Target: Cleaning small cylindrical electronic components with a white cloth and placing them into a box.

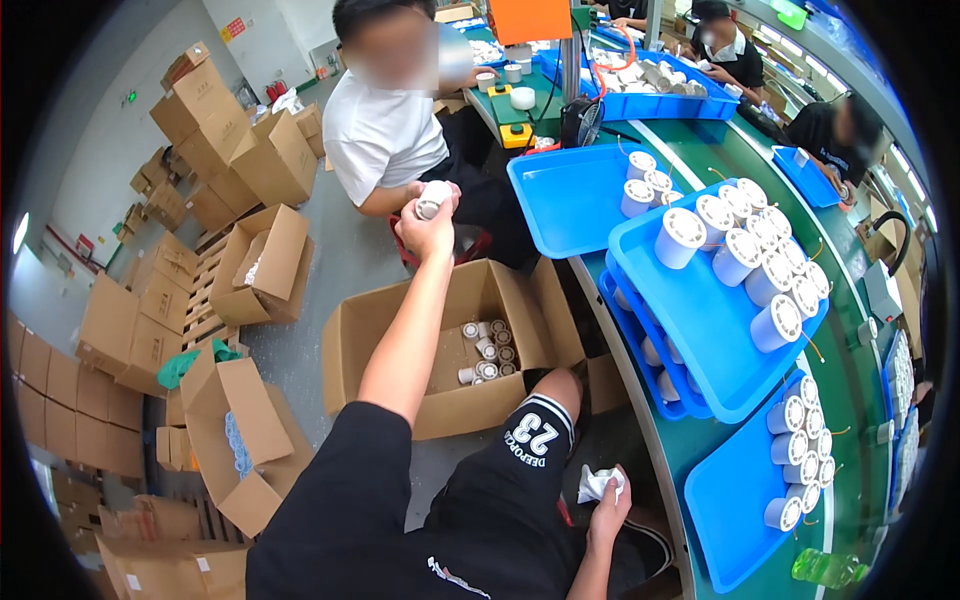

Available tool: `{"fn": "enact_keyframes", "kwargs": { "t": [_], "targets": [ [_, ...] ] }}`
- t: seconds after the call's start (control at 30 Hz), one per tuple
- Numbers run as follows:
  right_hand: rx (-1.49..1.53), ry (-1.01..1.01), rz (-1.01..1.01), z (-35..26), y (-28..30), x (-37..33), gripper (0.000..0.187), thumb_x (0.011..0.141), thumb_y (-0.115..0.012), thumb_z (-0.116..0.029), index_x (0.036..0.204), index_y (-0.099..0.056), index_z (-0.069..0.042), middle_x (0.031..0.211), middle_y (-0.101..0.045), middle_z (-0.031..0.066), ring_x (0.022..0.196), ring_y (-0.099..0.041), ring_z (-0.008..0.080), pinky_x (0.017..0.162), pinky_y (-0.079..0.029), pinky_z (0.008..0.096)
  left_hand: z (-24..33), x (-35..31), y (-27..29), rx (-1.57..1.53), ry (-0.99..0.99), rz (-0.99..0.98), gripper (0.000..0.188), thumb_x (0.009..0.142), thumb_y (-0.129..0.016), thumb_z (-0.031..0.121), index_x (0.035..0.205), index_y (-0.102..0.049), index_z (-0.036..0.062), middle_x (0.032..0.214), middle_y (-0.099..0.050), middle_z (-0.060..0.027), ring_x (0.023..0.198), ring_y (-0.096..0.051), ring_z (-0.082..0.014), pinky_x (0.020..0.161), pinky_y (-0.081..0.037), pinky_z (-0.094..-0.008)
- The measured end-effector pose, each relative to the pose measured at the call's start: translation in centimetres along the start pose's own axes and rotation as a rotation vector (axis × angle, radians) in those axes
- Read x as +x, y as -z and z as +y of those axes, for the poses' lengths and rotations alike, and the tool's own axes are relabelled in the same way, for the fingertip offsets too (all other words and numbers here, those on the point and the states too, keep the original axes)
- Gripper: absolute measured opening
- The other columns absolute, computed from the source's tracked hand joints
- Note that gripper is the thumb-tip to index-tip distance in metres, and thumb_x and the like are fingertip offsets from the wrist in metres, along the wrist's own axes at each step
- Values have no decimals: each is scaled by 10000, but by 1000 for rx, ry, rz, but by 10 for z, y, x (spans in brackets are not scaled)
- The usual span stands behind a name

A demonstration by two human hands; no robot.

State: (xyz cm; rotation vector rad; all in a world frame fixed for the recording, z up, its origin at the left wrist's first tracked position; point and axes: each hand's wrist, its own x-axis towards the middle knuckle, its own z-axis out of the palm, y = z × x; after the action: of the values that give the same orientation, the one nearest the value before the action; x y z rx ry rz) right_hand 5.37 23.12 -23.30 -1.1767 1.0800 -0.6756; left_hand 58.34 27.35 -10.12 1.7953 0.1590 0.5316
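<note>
My left arm reaches forward and leftward over an open cardboard box [380, 330]. My left hand [428, 235] is closed round a white cylindrical part [433, 201]. Close behind that part is a hand [415, 190] of a person in a white shirt; whether it touches the part I cannot tell. Down by my knee, my right hand [608, 512] grips a crumpled white cloth or tissue [598, 484]. Several similar white cylinders [487, 350] lie inside the box.
On the green bench at right, stacked blue trays [660, 310] hold white cylinders with wires. A lower blue tray [725, 510] and a green bottle [828, 568] stand nearer. Cardboard boxes [235, 440] fill the left floor. Other people sit along the bench.
</note>
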Motion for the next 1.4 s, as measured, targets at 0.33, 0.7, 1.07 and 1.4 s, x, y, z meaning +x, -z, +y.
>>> {"fn": "enact_keyframes", "kwargs": {
  "t": [0.33,0.7,1.07,1.4],
  "targets": [
    [-51,272,-220,-91,-31,-16,385,936,-587,-77,1295,-494,25,1155,-591,115,1044,-577,174,936,-440,301,31,-123,159,-531,-303,-1090,608,708,-799,-59,1257,-539,-27,1245,-482,-79,1133,-568,-197,955,-529,-355],
    [158,740,-373,-160,-65,-19,278,863,-729,-138,1054,-537,-74,1029,-540,102,1010,-553,217,911,-431,321,76,-144,178,-495,-491,-1575,578,669,-845,73,1201,-627,12,1122,-554,-109,1025,-608,-209,860,-580,-327],
    [-363,1392,-442,-177,-91,-23,369,564,-802,-172,910,-717,-75,965,-641,61,871,-580,285,727,-473,392,82,-162,179,-521,-435,-1908,601,644,-854,102,1184,-633,-43,1105,-550,-142,984,-608,-215,794,-593,-300],
    [123,1479,-118,-151,-102,-43,334,594,-771,-87,862,-576,-129,881,-538,-3,801,-476,196,627,-404,324,91,-197,195,-598,-158,-2101,642,614,-890,103,1193,-646,-31,1035,-553,-128,897,-614,-187,740,-571,-260]
  ]
}}
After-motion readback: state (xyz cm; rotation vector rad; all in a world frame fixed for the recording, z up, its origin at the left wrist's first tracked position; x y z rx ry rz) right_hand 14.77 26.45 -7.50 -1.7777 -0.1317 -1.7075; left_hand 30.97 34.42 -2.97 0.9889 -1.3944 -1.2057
